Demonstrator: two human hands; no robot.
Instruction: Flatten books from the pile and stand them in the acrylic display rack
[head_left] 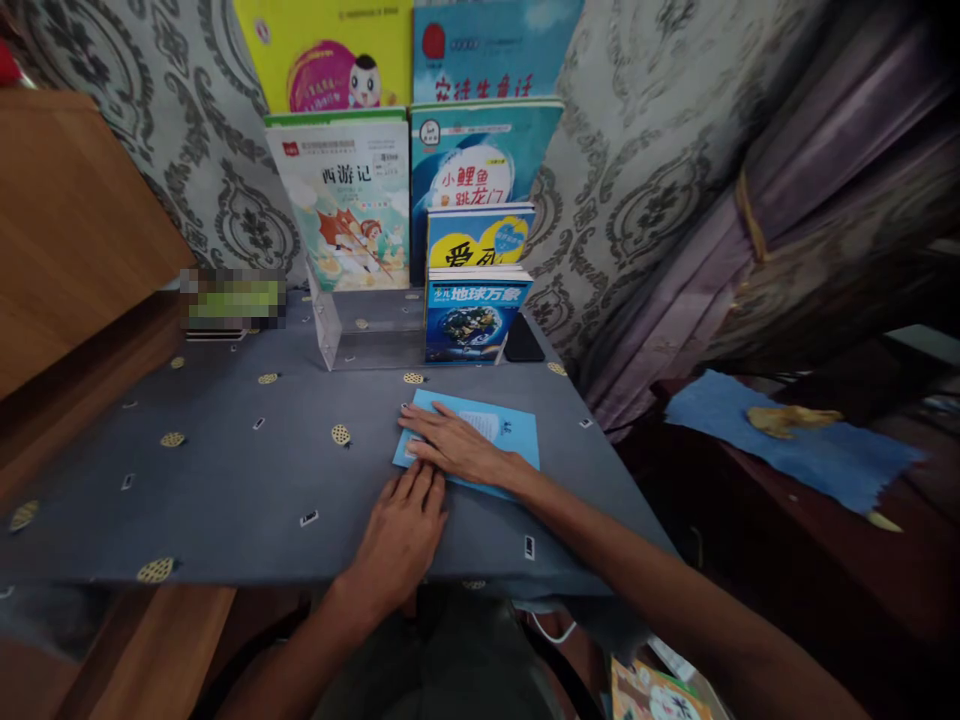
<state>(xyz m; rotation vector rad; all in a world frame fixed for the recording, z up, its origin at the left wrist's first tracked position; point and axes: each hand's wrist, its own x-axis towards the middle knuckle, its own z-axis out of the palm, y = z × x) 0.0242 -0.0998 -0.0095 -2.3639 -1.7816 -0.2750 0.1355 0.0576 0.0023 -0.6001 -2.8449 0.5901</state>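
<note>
A light-blue book (517, 425) lies flat on the patterned grey tablecloth, its cover carrying a pale text panel and small dark characters. Across its left part my right hand (457, 445) rests palm down, fingers stretched toward the left edge and slightly apart. My left hand (405, 520) is at the near left corner, back up, fingers bent downward with their tips against the book's near edge, close under the right hand. Its thumb is mostly hidden. Neither hand shows a grip around the book.
Behind the book, a clear acrylic stand (326, 325) holds several upright books, including a white one (352, 220) and a small earth-picture book (472, 320). A dark phone (523, 340) lies beside it. At right, blue cloth (705, 410) covers a dark surface. A wooden panel (82, 230) stands left.
</note>
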